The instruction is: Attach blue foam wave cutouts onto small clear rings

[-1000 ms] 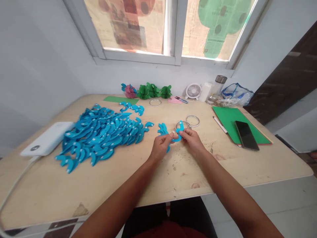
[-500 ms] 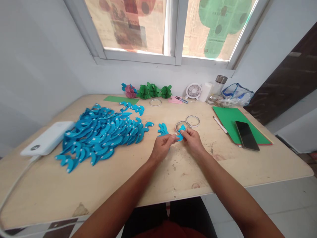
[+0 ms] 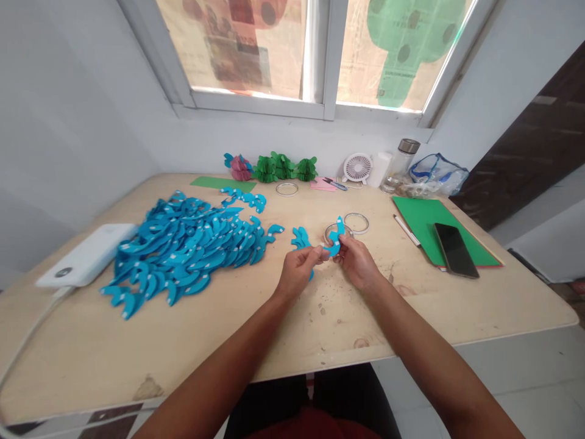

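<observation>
Both my hands pinch one curved blue paper piece point(image 3: 335, 246) with small white squares on it, held above the table. My left hand point(image 3: 299, 268) grips its left end, fingers closed. My right hand point(image 3: 357, 259) is closed on its right side, and the tip of the piece points up and away. Just behind it lies a tape roll point(image 3: 328, 231), partly covered by the paper, with a second tape roll point(image 3: 356, 223) beside it. A few more blue paper pieces point(image 3: 300, 236) lie behind my left hand, partly hidden by it.
A large heap of blue paper pieces point(image 3: 192, 238) covers the left, beside a white power bank point(image 3: 86, 255) with a cable. Green paper point(image 3: 425, 222), a phone point(image 3: 456, 249) and a pen point(image 3: 406, 230) lie right. Along the wall stand green paper figures point(image 3: 282, 166) and a fan point(image 3: 358, 167).
The blue piece has turned and unfolded between my fingers, so its tip now points upward and more of its length shows. My right hand has shifted slightly down.
</observation>
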A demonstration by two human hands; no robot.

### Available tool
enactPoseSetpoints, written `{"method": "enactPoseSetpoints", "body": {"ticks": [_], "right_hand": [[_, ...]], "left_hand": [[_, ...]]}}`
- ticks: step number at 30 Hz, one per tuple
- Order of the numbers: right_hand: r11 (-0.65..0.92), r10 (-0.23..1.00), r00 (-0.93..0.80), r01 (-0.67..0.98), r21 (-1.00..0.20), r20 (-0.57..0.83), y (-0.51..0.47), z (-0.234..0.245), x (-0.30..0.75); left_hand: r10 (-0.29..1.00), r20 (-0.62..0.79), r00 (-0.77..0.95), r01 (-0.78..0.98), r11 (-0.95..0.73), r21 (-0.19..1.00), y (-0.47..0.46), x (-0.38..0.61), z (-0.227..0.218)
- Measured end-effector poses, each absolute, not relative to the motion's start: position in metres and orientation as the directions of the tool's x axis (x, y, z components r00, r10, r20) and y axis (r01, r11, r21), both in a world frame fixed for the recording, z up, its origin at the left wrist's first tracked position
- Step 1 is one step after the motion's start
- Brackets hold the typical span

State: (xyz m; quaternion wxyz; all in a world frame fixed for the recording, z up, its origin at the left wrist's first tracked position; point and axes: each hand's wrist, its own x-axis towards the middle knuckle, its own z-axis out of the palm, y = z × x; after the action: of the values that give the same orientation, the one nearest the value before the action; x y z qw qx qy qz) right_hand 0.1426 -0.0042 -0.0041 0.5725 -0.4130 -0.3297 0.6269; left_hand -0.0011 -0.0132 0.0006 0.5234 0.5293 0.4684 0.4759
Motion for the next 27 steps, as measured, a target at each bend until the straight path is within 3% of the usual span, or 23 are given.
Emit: {"method": "enactPoseSetpoints", "body": {"ticks": [13,27], "right_hand": [[-0.043,0.991,0.112,-0.209,-0.977,-0.068,-0.003,-0.003,0.145],[-0.030,0.995,0.091,-0.166,-0.986,-0.046,-0.002,-0.007,0.147]], "left_hand": [[0.993,0.065,0.100,0.005,-0.065,0.998,-0.009,-0.002,-0.006],[0.998,0.016,0.053,-0.018,-0.015,1.000,-0.016,-0.002,0.008]]}}
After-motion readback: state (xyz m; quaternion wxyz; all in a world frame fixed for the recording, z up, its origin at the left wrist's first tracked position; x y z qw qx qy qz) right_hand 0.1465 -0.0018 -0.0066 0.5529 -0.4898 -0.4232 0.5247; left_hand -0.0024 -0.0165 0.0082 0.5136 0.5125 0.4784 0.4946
